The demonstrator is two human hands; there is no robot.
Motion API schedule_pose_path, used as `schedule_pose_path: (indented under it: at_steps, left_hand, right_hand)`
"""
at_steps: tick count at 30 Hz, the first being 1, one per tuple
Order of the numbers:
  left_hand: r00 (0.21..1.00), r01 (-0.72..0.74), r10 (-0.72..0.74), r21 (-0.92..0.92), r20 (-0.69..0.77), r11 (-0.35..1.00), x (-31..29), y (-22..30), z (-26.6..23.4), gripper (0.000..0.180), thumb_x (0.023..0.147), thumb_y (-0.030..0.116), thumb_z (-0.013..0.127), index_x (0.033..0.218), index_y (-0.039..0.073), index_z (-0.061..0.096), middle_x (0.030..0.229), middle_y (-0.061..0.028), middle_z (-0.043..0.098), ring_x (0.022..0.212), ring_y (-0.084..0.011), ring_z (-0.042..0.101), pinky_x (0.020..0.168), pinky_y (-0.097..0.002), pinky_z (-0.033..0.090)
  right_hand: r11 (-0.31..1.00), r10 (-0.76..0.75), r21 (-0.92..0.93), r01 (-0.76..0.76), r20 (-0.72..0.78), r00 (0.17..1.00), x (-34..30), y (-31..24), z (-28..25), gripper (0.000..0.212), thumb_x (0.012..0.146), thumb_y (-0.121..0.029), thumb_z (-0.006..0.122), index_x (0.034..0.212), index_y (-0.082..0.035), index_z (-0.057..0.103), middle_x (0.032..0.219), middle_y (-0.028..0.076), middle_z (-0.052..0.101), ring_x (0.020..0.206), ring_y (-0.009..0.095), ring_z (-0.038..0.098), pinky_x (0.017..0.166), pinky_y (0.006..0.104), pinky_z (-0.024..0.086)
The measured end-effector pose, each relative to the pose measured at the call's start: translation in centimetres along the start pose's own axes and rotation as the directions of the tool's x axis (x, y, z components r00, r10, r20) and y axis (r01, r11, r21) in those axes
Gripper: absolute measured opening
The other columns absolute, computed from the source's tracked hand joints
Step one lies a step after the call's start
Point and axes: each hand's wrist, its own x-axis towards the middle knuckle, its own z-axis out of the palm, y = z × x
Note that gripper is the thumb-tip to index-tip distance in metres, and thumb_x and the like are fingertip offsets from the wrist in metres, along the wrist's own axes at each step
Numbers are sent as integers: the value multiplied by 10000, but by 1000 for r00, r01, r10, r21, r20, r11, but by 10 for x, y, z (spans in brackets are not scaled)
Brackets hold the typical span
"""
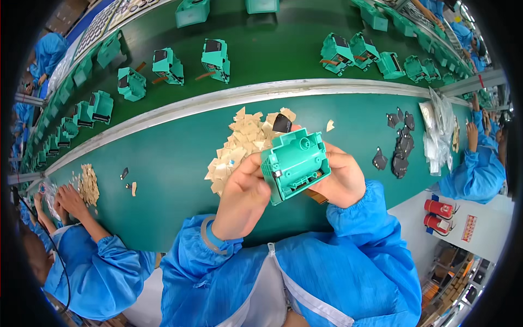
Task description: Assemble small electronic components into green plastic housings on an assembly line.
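Note:
Both hands hold a green plastic housing [294, 166] above the worktable, close to my body. My left hand [242, 196] grips its left side, with thumb and fingers closed on the edge. My right hand [346, 177] is wrapped round the right side, and its fingers are partly hidden behind the part. An orange-brown flat cable [317, 197] sticks out below the housing. Just behind lies a heap of tan paper pieces [239, 141], with a small black piece [282, 123] showing at the housing's upper edge.
Black shaped pieces [403, 144] and clear plastic bags [436, 133] lie at the right. Beyond a metal rail [218, 100], a green conveyor [261, 60] carries several similar housings. A co-worker's hand [71, 201] is near another tan heap [88, 185] at left; another person [475, 169] sits right.

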Motion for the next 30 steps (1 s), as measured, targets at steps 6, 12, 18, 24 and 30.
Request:
schedule_pose_path:
  at_steps: [6,12,18,24,30]
  left_hand:
    - [985,-142,122,173,119,975,2,-2,3,569,813,171,664,1272,4,372,1177,-96,511,1100,-181,483,950,-329,372]
    - [996,-88,84,162,32,983,10,12,-10,585,888,264,554,1347,28,279,1260,-124,428,1161,-224,437,978,-351,346]
    - [957,-259,38,785,288,563,12,36,16,479,852,116,566,1287,22,390,1214,-113,482,1125,-217,467,957,-322,360]
    - [943,-232,-143,903,299,360,8,36,22,339,845,53,569,1178,25,516,1056,-95,548,994,-191,521,859,-287,402]
    - [954,-280,62,794,295,539,7,15,23,277,852,43,557,1127,17,538,1008,-90,545,930,-184,519,835,-275,396]
  right_hand:
    - [998,-56,-23,55,-67,996,-2,4,-1,526,875,-94,480,1360,-86,278,1274,83,449,1112,234,494,900,381,419]
    - [979,-146,-153,133,-77,986,-13,-3,16,572,918,-152,460,1405,-88,168,1266,84,450,1105,207,496,896,336,419]
    - [880,-159,-458,126,-34,987,-21,-2,21,622,921,-131,479,1418,-83,108,1252,137,443,1092,207,498,907,336,411]
    - [412,-543,-831,374,105,833,-26,0,26,654,836,4,567,1387,-66,223,1157,150,514,1054,218,513,895,340,405]
    - [282,-613,-791,543,287,736,-27,-10,28,259,713,81,674,853,-44,495,920,90,552,886,157,532,807,292,414]
